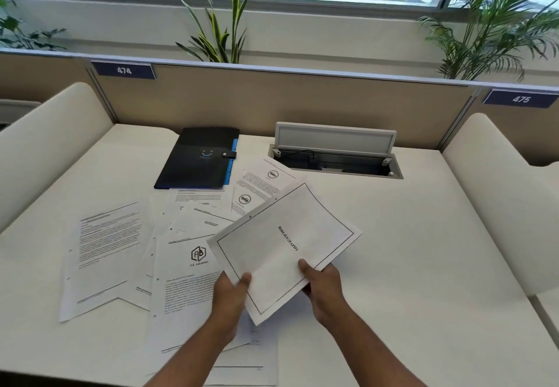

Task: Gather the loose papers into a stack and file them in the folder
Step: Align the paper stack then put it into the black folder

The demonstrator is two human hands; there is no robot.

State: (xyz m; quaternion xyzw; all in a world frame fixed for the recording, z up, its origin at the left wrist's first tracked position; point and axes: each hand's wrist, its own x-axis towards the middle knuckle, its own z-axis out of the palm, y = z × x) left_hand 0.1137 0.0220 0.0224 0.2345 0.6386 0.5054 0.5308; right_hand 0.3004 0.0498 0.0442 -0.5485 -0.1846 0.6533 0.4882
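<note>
A: Nearest entry first. Both hands hold one sheet above the near middle of the tabletop (423, 235). Left hand (231, 293) has its grip closed on the near-left edge of the bibliography page (284, 247), thumb on top. Right hand (322, 283) is closed on the near-right edge, thumb likewise on top, fingers hidden beneath.

B: Why two hands on a single sheet?

A: Judgement: a pinch on each side keeps it flat and steerable. The page is lifted and turned at an angle, far corner raised, so it looks like the seed of the stack.

B: And the remainder?

A: Loose papers are fanned out to the left and beyond the hands. The AB Industries letterhead sheet (187, 280) lies just under the left wrist, overlapping others. A dense text page (106, 250) sits towards the left edge. An annexure sheet (199, 223) and two pages with round logos (257, 187) lie further back. None are squared up.

B: Folder?

A: The black folder (199, 159) lies at the far middle, snap strap fastened, blue tabs at its right side. It is untouched; filing waits on gathering. The open cable hatch (335, 156) is to its right: keep sheets clear of it.
</note>
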